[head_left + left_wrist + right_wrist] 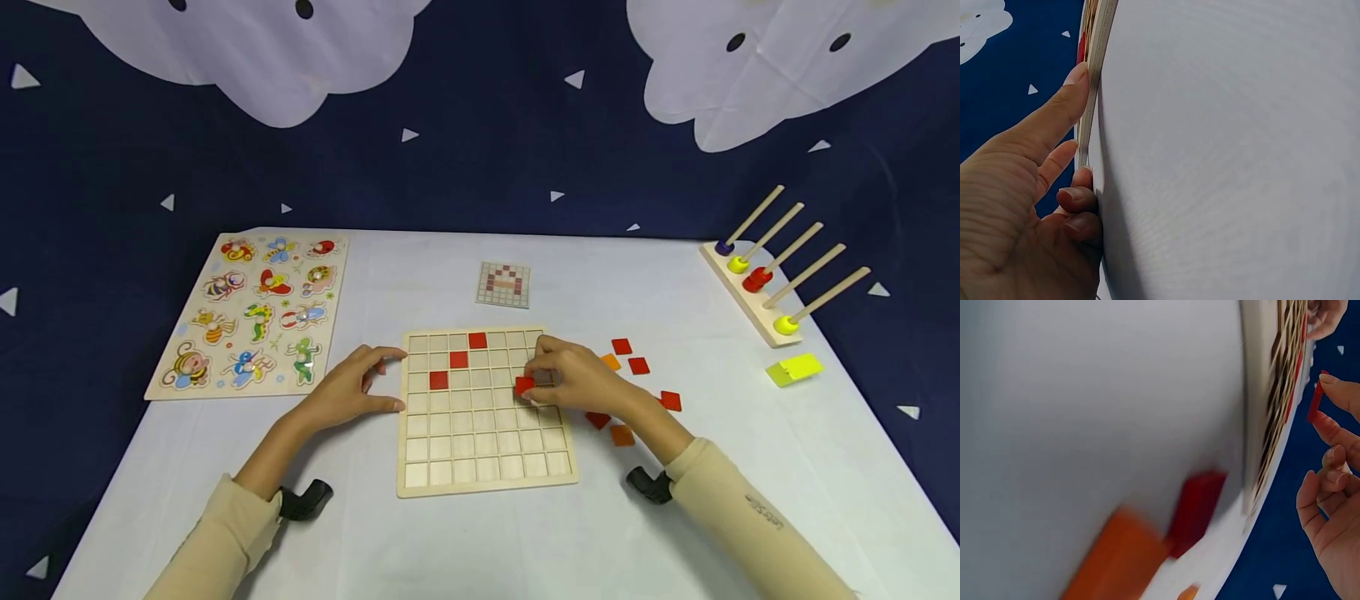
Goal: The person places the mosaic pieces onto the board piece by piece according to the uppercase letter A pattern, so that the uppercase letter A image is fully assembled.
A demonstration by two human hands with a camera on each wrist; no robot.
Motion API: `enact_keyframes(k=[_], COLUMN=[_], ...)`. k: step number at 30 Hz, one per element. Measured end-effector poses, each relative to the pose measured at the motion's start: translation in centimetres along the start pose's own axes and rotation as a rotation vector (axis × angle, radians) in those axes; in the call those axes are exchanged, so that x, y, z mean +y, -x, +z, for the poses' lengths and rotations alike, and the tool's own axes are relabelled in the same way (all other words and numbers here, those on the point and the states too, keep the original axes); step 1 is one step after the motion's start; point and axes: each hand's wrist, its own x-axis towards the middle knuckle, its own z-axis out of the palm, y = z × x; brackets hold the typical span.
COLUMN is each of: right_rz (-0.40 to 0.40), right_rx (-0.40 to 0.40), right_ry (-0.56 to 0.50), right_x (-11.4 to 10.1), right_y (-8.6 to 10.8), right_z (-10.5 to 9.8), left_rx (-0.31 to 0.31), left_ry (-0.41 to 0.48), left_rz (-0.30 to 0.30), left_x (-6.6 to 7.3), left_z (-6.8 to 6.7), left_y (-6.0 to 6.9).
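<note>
A wooden grid board (487, 488) lies mid-table with a diagonal of red tiles (458, 359) in its upper left cells. My left hand (341, 392) touches the board's left edge with thumb and forefinger spread; in the left wrist view the thumb of that hand (1029, 181) rests against the board's side (1093, 87). Over the board's right part, my right hand (581, 379) pinches a red tile (523, 385) between thumb and forefinger. The right wrist view shows this tile (1316, 403) held on edge by the fingertips, raised off the grid.
Loose red tiles (639, 366) and orange tiles (622, 435) lie right of the board. Behind it is a small pattern card (503, 285). An insect puzzle (247, 312) is at left; a peg stand (750, 292) and a yellow block (795, 369) are at right.
</note>
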Motion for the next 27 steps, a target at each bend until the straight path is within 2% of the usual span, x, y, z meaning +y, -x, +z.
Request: enact_keyframes(k=[16, 27], right_rz=[-0.105, -0.126], right_rx=[-0.122, -0.162], right_ry=[0.049, 0.044], right_x=[-4.7, -6.1], right_y=[-4.8, -6.4], right_z=[2.2, 3.7], left_rx=[0.003, -0.001], left_ry=[-0.006, -0.006], left_rz=[0.002, 0.001], left_x=[-0.1, -0.1], left_z=[0.0, 0.0], left_y=[0.0, 0.0])
